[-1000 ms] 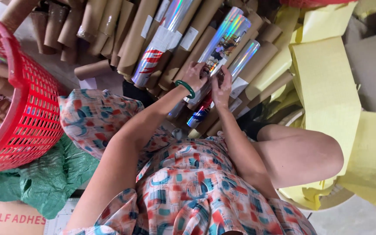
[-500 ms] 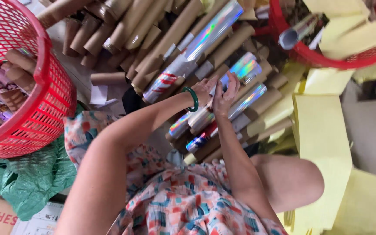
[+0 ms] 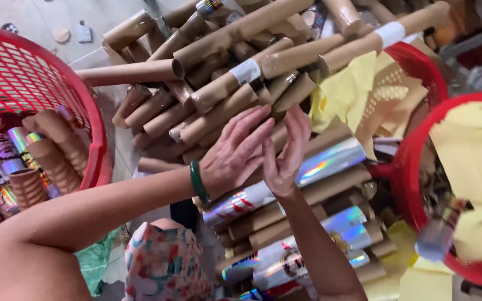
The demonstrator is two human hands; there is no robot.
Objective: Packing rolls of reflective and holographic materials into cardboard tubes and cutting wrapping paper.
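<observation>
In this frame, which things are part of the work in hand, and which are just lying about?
In hand: left hand and right hand over the cardboard tubes; holographic tubes just beneath.

Lying about: red basket of tubes, yellow paper sheets, second red basket.

Brown cardboard tubes (image 3: 218, 106), holographic silver rolls (image 3: 330, 161), red baskets (image 3: 93, 128) (yellow paper (image 3: 347, 95) too).

White rectangular labels (image 3: 246, 71) are wrapping brown tubes at upper centre and upper right (image 3: 390, 33); foil-wrapped tubes (image 3: 330, 161) are lying lower centre.
</observation>
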